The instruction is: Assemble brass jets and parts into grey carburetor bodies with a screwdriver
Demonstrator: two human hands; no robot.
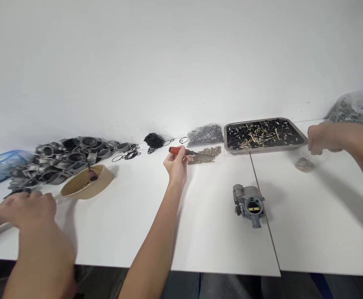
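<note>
White wall (181,66) behind, white tabletop (206,232) with a seam, parts strung along the back. Carburetor-like unit (250,203) stands near the seam, neither hand on it; looks largely put together, but can't tell which screws are in. Plenty left loose: small brassy screws (204,154) in a patch, bagged dark parts (205,135) behind them, tray (262,149) full of mixed fittings, black rings (153,141), heap of grey castings (66,160). Looks like mid-work, picking up a screw probably the step in hand.

Left hand (177,162): fingers closed around the orange screwdriver (174,150), shaft pointing right over the screws; tip contact unclear. Right hand (320,139): fingers curled together above a small clear bag or cup (305,165), blurred; can't tell if gripping it.

Far left, a co-worker's hands (32,207) beside a tan bowl (106,180); their grip is hidden.
</note>
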